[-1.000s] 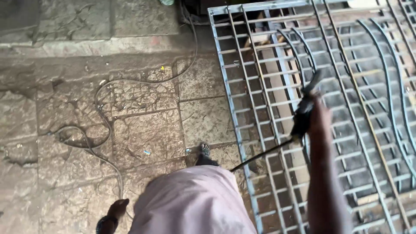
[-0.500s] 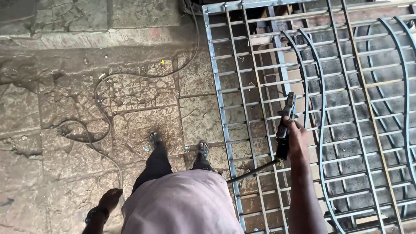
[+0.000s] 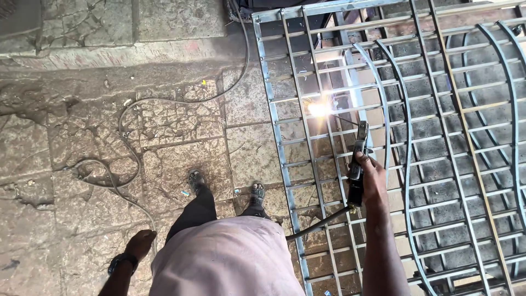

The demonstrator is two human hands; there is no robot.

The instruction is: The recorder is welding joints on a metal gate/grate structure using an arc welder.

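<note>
While a bright white arc (image 3: 319, 108) flares on one thin bar of the grille (image 3: 438, 164), the right hand (image 3: 371, 178) is wrapped tight around a dark electrode holder (image 3: 357, 164), fingers closed on its long narrow handle. A slim rod runs from the holder's upper end up and left to the glowing spot, which sits near the grille's left side, between two of its upright bars. From the handle's lower end a black cable (image 3: 320, 223) sweeps down and left, passing behind the pale pink shirt (image 3: 227, 257). The grille is a flat frame of grey metal lying on the ground: straight square-section rails make its border, thin parallel bars cross it in rows, and several long curved strips arc over them on the right. Rusty brown patches show through the gaps. The left hand (image 3: 141, 243) hangs low beside the body, holding nothing, fingers loosely curled; a dark band circles its wrist. Both feet (image 3: 257, 193) stand in dark sandals on the stone, just left of the grille's edge, the legs in black trousers. The floor (image 3: 66, 126) is made of rough, cracked slabs, stained and pitted, with uneven joints. A thin grey wire (image 3: 126, 126) loops loosely across the slabs and runs up toward the top of the frame.
</note>
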